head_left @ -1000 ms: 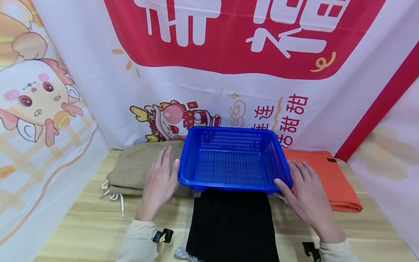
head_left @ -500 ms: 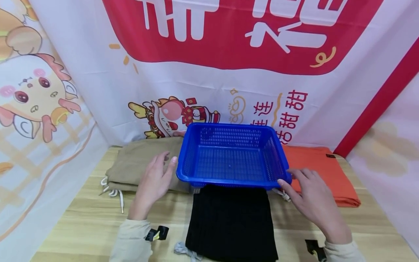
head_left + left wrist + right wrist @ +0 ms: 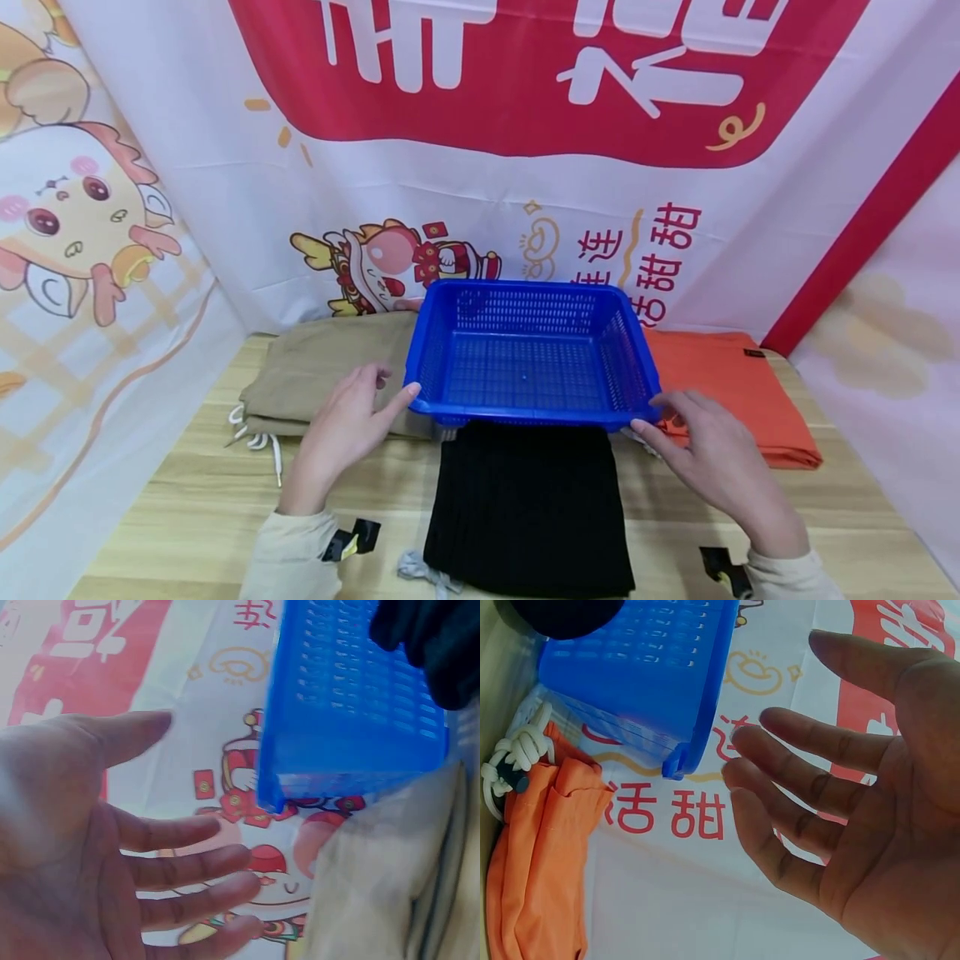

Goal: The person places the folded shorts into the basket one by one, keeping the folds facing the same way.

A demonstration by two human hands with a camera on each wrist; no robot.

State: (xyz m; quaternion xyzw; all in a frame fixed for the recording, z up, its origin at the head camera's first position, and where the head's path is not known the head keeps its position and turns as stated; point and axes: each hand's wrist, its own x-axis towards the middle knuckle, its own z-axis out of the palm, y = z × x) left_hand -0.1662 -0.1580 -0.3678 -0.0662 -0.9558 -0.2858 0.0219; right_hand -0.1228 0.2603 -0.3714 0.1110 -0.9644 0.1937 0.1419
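Note:
A blue plastic basket (image 3: 525,375) with perforated walls stands at the back of the table, with nothing inside. My left hand (image 3: 348,429) is beside its front left corner, fingers spread and palm turned toward it. In the left wrist view a gap shows between these fingers (image 3: 199,870) and the basket's rim. At the front right corner, my right hand (image 3: 708,450) has its fingers loosely bent. The right wrist view shows this palm empty, apart from the basket wall. A folded black garment (image 3: 528,508) lies in front of the basket and overlaps its lower edge.
Folded khaki clothing (image 3: 330,375) with white drawstrings lies left of the basket. A folded orange garment (image 3: 738,392) with a cord and toggle (image 3: 514,776) lies on the right. Printed cloth (image 3: 450,192) hangs close behind. A grey drawstring (image 3: 420,567) trails from the black garment.
My left hand has drawn back slightly toward me and to the left, its fingers bending more. The right hand has lowered slightly near the corner. The basket stays in place.

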